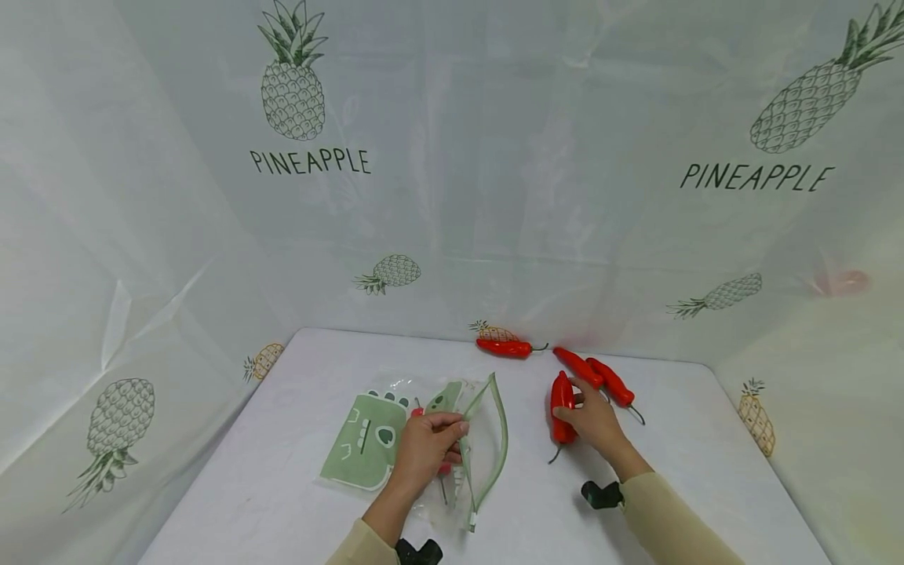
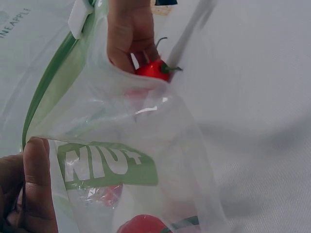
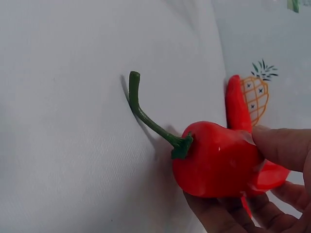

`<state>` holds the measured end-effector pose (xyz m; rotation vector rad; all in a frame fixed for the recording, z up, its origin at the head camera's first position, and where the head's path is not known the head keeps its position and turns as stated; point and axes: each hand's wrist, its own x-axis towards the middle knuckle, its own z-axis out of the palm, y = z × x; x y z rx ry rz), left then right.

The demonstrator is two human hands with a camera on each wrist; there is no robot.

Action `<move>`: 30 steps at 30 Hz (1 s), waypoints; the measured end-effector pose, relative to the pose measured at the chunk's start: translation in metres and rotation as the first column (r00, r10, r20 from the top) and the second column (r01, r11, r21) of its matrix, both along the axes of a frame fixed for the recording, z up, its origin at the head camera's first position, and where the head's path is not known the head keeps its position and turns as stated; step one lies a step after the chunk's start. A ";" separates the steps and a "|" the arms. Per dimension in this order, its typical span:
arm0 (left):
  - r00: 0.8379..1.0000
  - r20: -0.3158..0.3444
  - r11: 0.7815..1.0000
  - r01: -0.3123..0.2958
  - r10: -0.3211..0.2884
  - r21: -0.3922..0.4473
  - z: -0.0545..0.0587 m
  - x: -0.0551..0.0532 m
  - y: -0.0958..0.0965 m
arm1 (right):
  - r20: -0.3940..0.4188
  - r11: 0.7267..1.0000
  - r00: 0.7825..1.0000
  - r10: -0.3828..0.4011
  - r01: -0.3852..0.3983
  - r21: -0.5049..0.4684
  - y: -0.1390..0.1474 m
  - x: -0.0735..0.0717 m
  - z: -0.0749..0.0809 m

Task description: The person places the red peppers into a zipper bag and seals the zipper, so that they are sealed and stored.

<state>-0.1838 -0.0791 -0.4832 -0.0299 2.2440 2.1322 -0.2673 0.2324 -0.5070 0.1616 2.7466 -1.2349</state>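
In the head view my left hand (image 1: 428, 449) pinches the edge of a clear zip bag (image 1: 487, 447) with green trim and a green cartoon print. The bag's mouth is spread to the right, and red peppers (image 2: 143, 224) show through its plastic in the left wrist view. My right hand (image 1: 599, 420) grips a red chili pepper (image 1: 563, 412) between thumb and fingers, to the right of the bag. Its curved green stem (image 3: 150, 124) points away from the hand in the right wrist view.
Two red chili peppers, one (image 1: 579, 366) beside another (image 1: 613, 382), lie just beyond my right hand. Another chili pepper (image 1: 503, 347) lies by the table's back edge. A white curtain (image 1: 494, 196) printed with pineapples surrounds the white table (image 1: 268, 471).
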 end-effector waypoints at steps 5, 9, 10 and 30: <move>1.000 -0.002 1.000 0.001 -0.001 -0.007 0.000 0.000 0.001 | -0.012 0.998 0.999 -0.044 0.044 -0.039 -0.002 0.005 0.005; 1.000 0.000 1.000 0.001 -0.001 -0.014 0.001 -0.001 0.001 | -0.036 0.996 0.998 -0.060 0.058 -0.066 -0.005 0.009 0.008; 1.000 0.000 1.000 0.000 0.000 -0.012 0.002 -0.001 0.001 | -0.040 0.995 0.997 -0.063 0.060 -0.076 -0.006 0.011 0.009; 1.000 -0.014 1.000 -0.002 0.002 -0.004 0.004 -0.005 0.001 | -0.124 0.987 0.990 -0.062 0.043 -0.157 -0.026 0.038 0.032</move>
